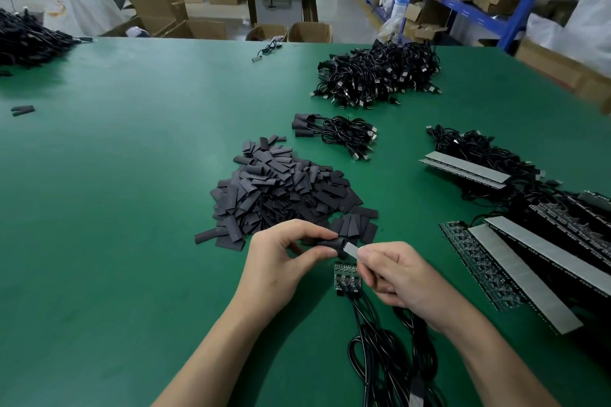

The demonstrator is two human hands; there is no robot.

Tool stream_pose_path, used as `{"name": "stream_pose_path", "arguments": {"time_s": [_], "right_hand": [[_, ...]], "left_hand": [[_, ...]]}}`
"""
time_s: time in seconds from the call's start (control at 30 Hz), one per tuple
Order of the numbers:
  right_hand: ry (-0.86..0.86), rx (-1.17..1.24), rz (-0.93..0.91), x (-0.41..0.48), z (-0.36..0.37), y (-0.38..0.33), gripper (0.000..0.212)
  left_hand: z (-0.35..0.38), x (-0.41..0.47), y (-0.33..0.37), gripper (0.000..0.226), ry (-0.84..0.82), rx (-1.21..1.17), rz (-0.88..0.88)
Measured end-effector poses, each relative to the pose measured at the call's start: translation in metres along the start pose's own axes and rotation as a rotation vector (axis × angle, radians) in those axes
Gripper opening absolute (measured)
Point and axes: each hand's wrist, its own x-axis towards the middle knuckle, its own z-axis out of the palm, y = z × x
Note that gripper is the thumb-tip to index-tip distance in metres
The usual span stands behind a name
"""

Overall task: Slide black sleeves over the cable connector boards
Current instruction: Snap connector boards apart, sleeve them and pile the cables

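My left hand (281, 261) pinches a black sleeve (327, 243) between thumb and fingers. My right hand (396, 274) grips a connector board with a grey strip (351, 250), whose end sits in the mouth of the sleeve. Just below the hands a few green connector boards (347, 279) lie on the green table (132, 208), their black cables (383, 350) running toward me. Behind my hands is a large pile of loose black sleeves (281, 192).
A small bundle of sleeved cables (334, 134) lies beyond the sleeve pile. A big heap of USB cables (380, 74) sits farther back. Rows of boards with grey strips (529, 261) fill the right side. Another cable heap (26, 38) is at the far left.
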Motion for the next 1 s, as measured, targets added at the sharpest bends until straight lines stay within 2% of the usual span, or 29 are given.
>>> {"name": "stream_pose_path", "arguments": {"time_s": [0.43,0.83,1.0], "right_hand": [[-0.011,-0.197,0.025,0.001,-0.006,0.010,0.045],[-0.043,-0.191,0.004,0.002,-0.004,0.011,0.045],[-0.025,-0.094,-0.017,-0.003,-0.012,0.003,0.030]], "left_hand": [[-0.012,0.002,-0.003,0.017,-0.176,0.158,0.127],[-0.005,-0.002,0.003,0.017,-0.172,0.194,0.211],[-0.005,-0.002,0.003,0.017,-0.119,0.203,0.167]]}}
